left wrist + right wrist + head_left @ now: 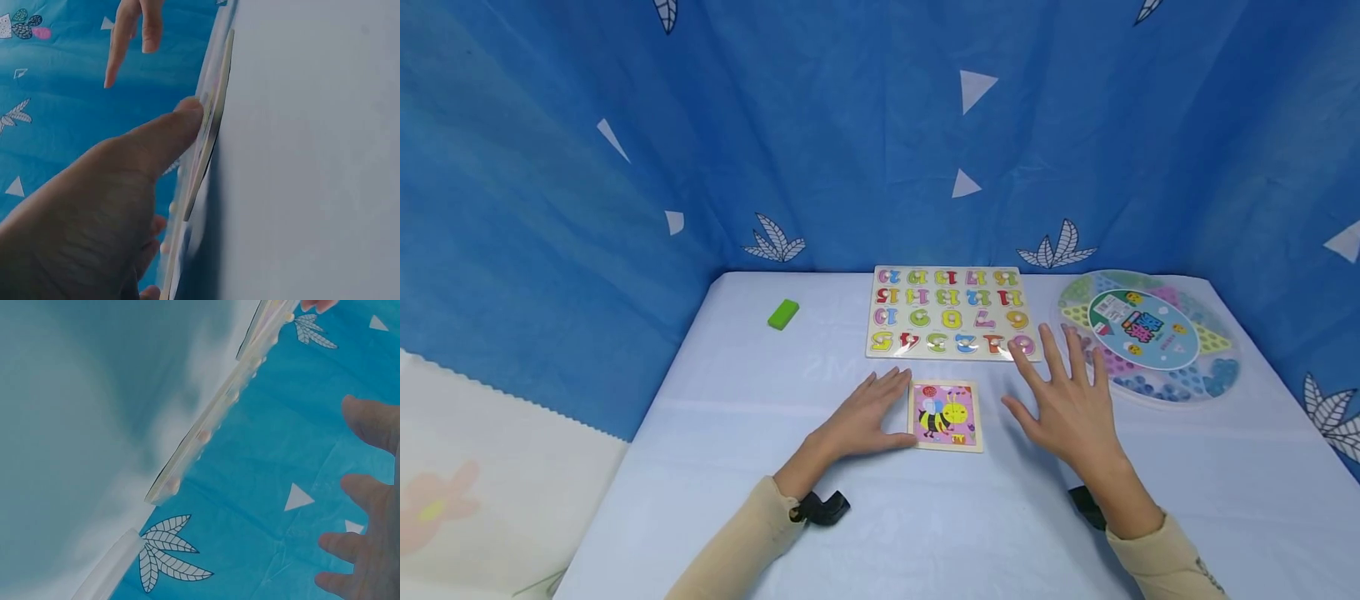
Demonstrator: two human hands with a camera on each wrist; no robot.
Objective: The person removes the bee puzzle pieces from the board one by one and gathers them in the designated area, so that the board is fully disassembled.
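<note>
A small square bee puzzle with a pale wooden frame lies flat on the white table. My left hand is at its left side, the thumb touching the lower left corner and the fingers reaching to the upper left one. In the left wrist view, the tip of the left thumb rests on the puzzle's edge. My right hand hovers to the right of the puzzle, its fingers spread and holding nothing. In the right wrist view, this right hand stays apart from the boards.
Behind the puzzle lies a number board with colourful knobbed numerals. A round clear game board with a printed label sits at the right, beyond the right hand. The green block is at the back left. Blue curtain borders the table.
</note>
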